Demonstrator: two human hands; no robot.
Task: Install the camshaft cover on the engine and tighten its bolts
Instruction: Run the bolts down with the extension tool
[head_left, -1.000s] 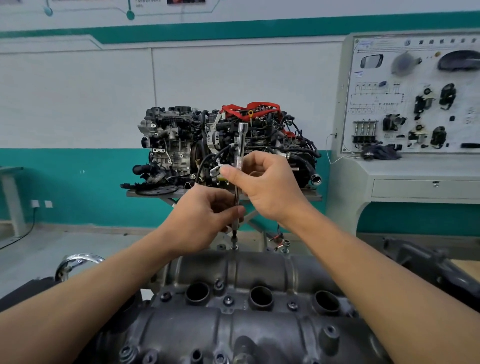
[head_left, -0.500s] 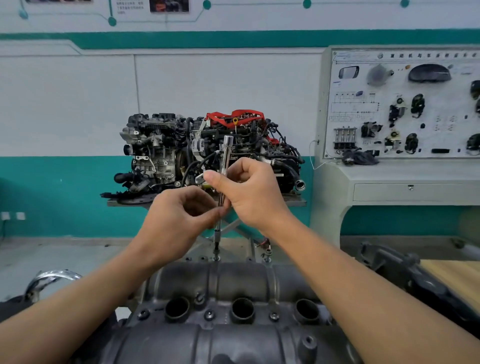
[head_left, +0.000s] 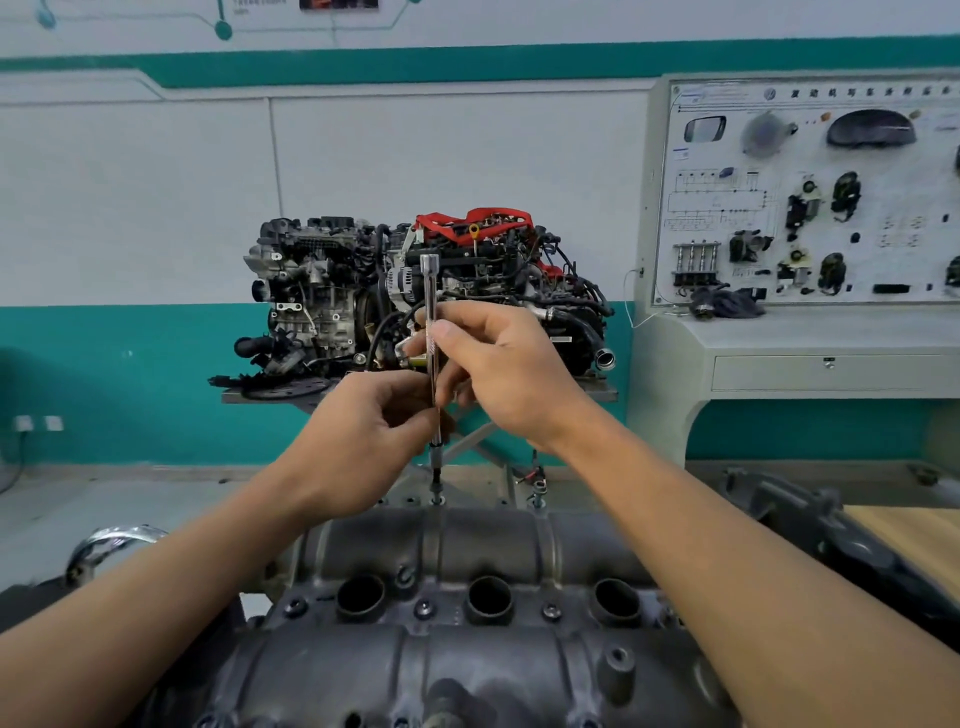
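at far edge of camshaft cover (head_left: 467, 670): both hands on extension bar (head_left: 430, 332)
l hand (head_left: 358, 441) pinches lower shaft, r hand (head_left: 509, 374) pinches knurled mid; bar upright, tip on bolt (head_left: 437, 500).

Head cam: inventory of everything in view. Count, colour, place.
camshaft cover: 1, dark grey, foreground centre
plug wells: 3, black, row across the cover
extension bar: 1, silver, upright, tip on a bolt at the cover's far edge
display engine: 1, black and silver, red parts, behind centre
training panel: 1, pale grey, right
wall sockets: 2, white, far left
left hand: 1, pinches the bar low
right hand: 1, pinches the bar higher
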